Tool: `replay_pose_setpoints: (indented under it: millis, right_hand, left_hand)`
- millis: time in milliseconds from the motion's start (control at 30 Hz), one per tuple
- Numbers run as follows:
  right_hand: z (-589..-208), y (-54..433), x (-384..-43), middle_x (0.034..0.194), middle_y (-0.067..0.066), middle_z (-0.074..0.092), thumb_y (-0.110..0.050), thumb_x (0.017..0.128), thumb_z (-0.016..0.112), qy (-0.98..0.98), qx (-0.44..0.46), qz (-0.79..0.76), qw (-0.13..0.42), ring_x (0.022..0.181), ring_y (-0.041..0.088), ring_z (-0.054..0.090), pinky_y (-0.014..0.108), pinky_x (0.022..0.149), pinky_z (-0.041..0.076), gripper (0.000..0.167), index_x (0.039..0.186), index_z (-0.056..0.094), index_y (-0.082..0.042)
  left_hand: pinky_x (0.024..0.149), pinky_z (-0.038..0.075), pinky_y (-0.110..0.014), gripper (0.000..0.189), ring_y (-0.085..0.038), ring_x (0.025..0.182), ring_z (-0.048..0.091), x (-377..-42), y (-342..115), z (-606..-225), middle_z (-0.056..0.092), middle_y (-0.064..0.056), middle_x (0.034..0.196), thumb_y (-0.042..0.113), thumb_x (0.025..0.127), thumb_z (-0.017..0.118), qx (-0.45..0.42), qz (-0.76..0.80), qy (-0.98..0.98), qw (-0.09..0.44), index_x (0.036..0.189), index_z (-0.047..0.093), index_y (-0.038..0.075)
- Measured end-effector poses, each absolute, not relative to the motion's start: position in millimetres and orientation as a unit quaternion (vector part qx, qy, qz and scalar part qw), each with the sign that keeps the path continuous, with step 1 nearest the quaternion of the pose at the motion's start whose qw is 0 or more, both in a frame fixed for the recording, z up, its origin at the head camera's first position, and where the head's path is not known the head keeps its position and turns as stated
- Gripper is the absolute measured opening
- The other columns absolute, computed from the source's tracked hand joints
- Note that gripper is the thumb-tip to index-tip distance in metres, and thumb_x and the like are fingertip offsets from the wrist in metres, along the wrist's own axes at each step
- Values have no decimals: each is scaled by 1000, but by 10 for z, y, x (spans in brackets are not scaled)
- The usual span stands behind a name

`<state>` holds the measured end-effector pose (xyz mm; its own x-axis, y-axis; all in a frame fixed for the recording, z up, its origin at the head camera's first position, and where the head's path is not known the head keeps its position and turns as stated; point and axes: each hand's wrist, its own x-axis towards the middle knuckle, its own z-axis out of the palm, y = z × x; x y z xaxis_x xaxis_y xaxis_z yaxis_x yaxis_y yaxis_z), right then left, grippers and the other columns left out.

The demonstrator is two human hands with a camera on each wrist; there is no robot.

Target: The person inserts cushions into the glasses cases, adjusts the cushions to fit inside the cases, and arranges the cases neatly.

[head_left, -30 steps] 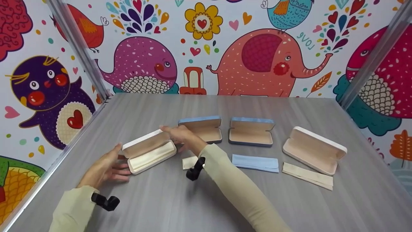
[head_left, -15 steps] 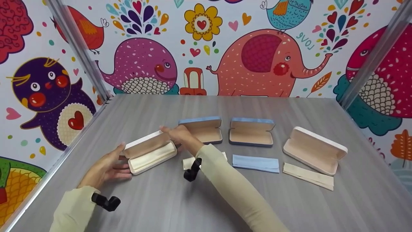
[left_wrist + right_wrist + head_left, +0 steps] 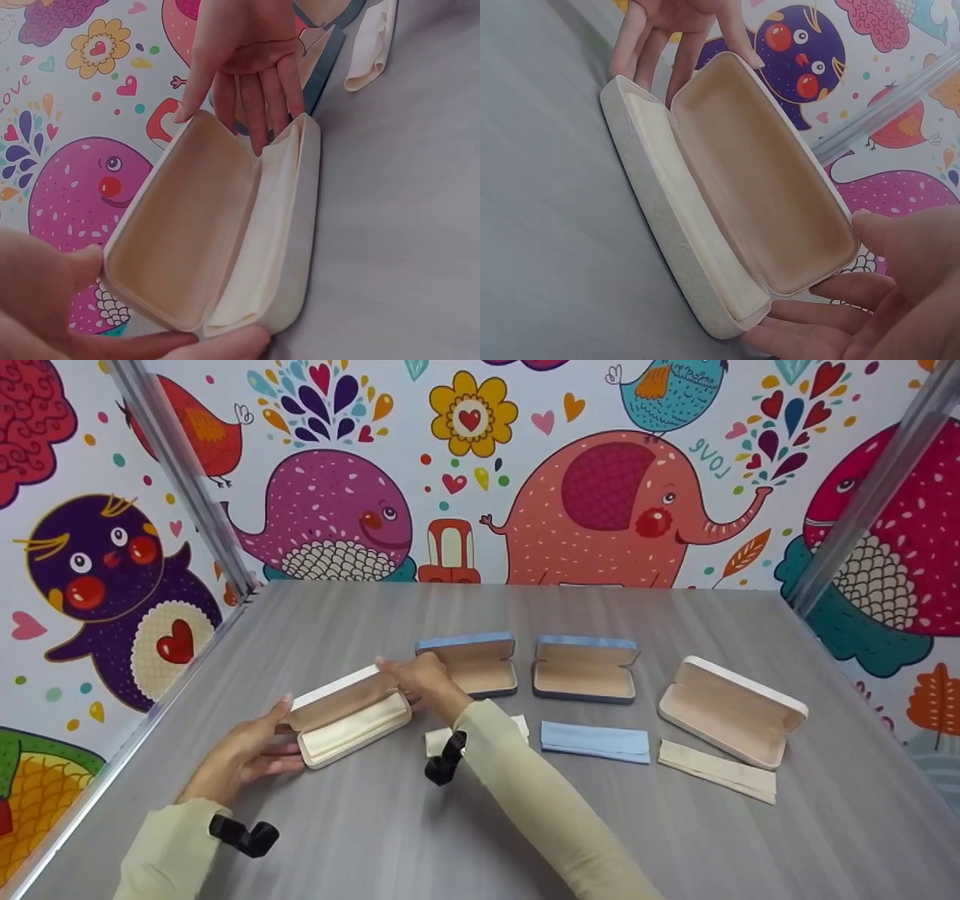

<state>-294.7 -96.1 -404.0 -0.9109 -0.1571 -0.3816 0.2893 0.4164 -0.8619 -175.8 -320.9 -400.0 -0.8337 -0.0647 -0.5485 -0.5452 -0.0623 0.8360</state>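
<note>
Head view: left hand (image 3: 244,756) and right hand (image 3: 431,679) grip the oblong white hard-shell case (image 3: 341,699); tipping could spill its folded cream cloth (image 3: 356,726).

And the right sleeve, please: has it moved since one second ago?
Yes, slightly to the left: the right sleeve now leaves the right end of the cream cloth on the table showing, which it covered in the earliest picture.
</note>
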Motion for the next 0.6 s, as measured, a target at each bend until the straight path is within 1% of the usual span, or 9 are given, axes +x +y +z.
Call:
replay_pose_setpoints:
  millis: [233,367,467,600]
  right_hand:
    - [-4048,-946,-2951,109,15,73,-50,88,74,805,41,-550,219,94,26,73,42,79,62,66,126,62,2]
    - [-4067,-945,-2949,108,15,74,-49,88,74,802,34,-555,216,94,26,73,41,77,63,63,123,63,3]
    - [-4079,-944,-2945,110,16,74,-47,90,73,799,26,-561,215,96,27,73,41,77,63,60,121,64,3]
    - [-4093,-937,-2934,116,19,72,-43,92,71,788,17,-574,220,102,29,73,40,80,62,56,121,64,4]
  left_hand:
    - [87,61,-41,92,-24,92,63,-1751,-3192,-4007,36,-31,125,53,103,36,-226,701,654,172,152,2,-17]
    - [85,62,-40,91,-22,90,64,-1741,-3178,-4016,37,-29,123,53,103,36,-227,703,653,164,153,2,-16]
    - [81,62,-39,89,-21,85,66,-1733,-3166,-4018,40,-29,120,51,104,37,-229,699,660,156,152,6,-17]
    - [77,63,-37,84,-21,79,70,-1721,-3156,-4021,50,-27,112,47,104,39,-231,683,678,142,150,14,-19]
